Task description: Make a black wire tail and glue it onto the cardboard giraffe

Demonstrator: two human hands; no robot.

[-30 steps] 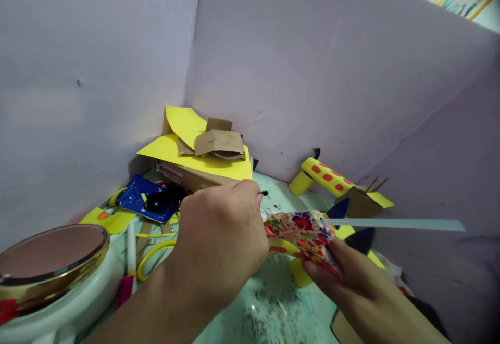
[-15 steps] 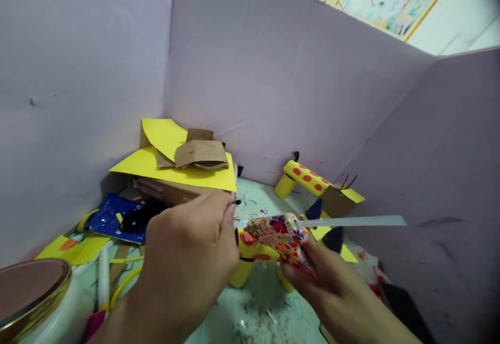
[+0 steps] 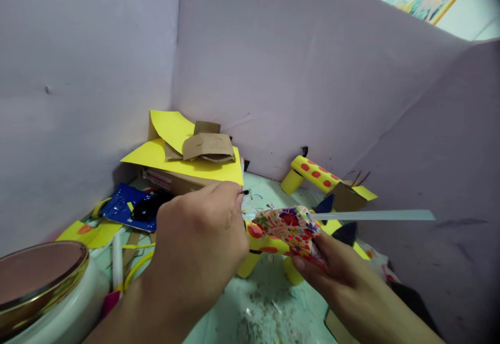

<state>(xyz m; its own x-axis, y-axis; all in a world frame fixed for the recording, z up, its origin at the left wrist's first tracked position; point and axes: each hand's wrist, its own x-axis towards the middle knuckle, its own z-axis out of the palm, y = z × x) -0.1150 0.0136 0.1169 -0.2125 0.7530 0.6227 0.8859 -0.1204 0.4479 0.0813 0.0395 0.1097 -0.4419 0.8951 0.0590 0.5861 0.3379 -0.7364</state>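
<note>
My left hand [image 3: 201, 234] is closed in a pinch, holding a tiny black piece [image 3: 245, 192] at its fingertips. My right hand [image 3: 336, 268] grips a flower-patterned glue gun [image 3: 291, 225] with a long pale glue stick [image 3: 371, 215] jutting out to the right. The gun's nose points left toward the black piece. Just below both hands stands a yellow paper-roll figure with red spots [image 3: 261, 250] on the pale green table [image 3: 269, 302].
A second yellow spotted roll figure [image 3: 312, 172] lies by the back wall, next to brown and yellow card scraps [image 3: 351, 193]. Yellow paper and cardboard pieces [image 3: 195, 151] lie on a box. A blue packet [image 3: 125, 206] and a gold-rimmed white jar [image 3: 42, 281] sit at left. Grey cardboard walls enclose the table.
The view has shifted a little; both hands keep the same pose, with the glue gun's nose still close to the black piece in my left fingers.
</note>
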